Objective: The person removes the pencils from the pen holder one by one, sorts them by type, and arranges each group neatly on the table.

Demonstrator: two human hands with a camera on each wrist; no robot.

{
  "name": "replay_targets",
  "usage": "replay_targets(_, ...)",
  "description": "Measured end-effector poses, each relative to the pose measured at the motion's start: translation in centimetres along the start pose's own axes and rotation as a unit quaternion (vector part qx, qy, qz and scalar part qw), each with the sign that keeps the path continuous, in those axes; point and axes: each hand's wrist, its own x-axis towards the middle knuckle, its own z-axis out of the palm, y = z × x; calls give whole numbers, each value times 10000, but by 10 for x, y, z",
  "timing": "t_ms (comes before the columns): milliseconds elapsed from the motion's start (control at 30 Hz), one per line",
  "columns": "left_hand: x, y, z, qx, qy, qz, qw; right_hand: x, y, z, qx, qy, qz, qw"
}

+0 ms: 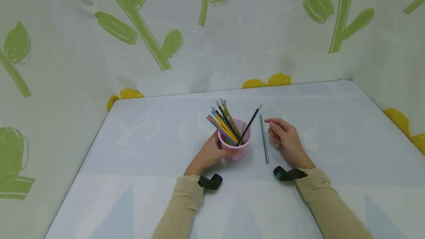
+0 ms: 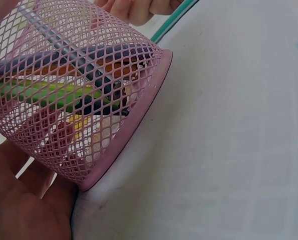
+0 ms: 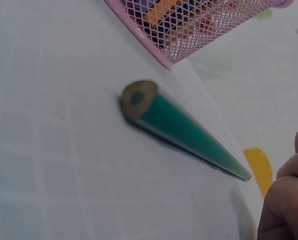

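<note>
The person's left hand [image 1: 212, 152] reaches forward from a beige sleeve [image 1: 180, 209] and wraps around the near left side of a pink mesh pencil cup [image 1: 237, 141], thumb curled across its front wall, so the hand grips the cup. The cup stands on the pale blue table [image 1: 139, 165] near its middle, base flat on the surface; the left wrist view shows the base rim [image 2: 131, 125] against the table and the palm [image 2: 23, 205] just beside it. A bundle of coloured pencils [image 1: 223, 121] leans out of the cup to the left, and a single black pencil [image 1: 251, 121] leans to the right.

The right hand [image 1: 286, 139] rests on the table to the right of the cup, wrist low, fingers loosely bent and pointing left, holding nothing. Between it and the cup lies a green pencil [image 1: 263, 137], flat on the table and running away from the person; the fingertips are just beside its far half, and contact cannot be told. In the right wrist view its blunt cut end [image 3: 137, 99] shows close up, with curled fingers [image 3: 289, 200] at the right edge.

No brand, label or readable writing shows on the cup or pencils. A black wrist-worn camera [image 1: 210, 182] sits at each cuff.
</note>
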Motion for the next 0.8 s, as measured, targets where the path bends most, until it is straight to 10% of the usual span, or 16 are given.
replay_targets(800,0,0,0,-199,-51,301,9993,2,-2,-11,-332,-903,7,9954)
